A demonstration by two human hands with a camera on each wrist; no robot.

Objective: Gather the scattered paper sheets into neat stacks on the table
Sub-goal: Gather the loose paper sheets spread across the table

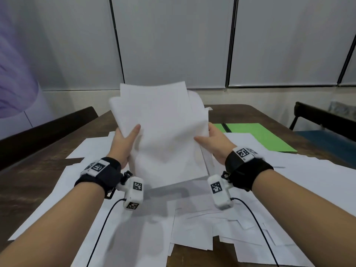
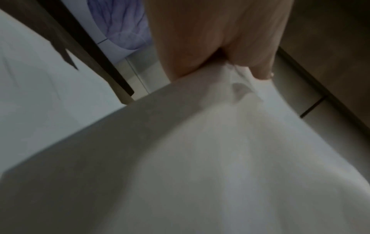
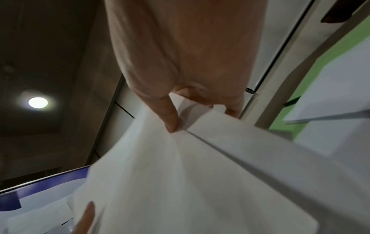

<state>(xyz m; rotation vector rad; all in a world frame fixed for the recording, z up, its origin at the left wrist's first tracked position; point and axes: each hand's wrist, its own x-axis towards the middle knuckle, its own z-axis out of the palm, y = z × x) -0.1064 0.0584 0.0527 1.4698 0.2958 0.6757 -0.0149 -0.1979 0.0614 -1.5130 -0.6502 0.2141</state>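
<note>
Head view: both hands hold a bundle of white paper sheets (image 1: 163, 132) raised above the wooden table (image 1: 38, 170), tilted so that its upper edges lean away from the person. The left hand (image 1: 123, 145) grips the bundle's left edge, thumb (image 1: 134, 132) laid across the near face and the other fingers hidden behind the paper. The right hand (image 1: 215, 143) grips the right edge in the same fashion, thumb on the near face. The sheets within the bundle are uneven, their top corners fanned apart and one sheet curling at the upper right.

Below the bundle, loose sheets (image 1: 192, 228) lie overlapping and askew across the table, reaching the near edge. A green folder (image 1: 256, 135) lies flat on the far right of the table, partly covered by white sheets, with a dark pen (image 1: 227, 128) on its left part. A black wrist strap with a white camera unit (image 1: 133, 191) sits on each forearm.

Left wrist view: the left hand (image 2: 210, 39) closes on the bundle (image 2: 220, 158) at its edge, the paper creased at the grip; the picture is blurred.

Right wrist view: the right hand (image 3: 180, 55) pinches the bundle (image 3: 180, 182), its thumb (image 3: 170, 115) pressed onto the top sheet; the green folder (image 3: 330, 52) shows at the right
</note>
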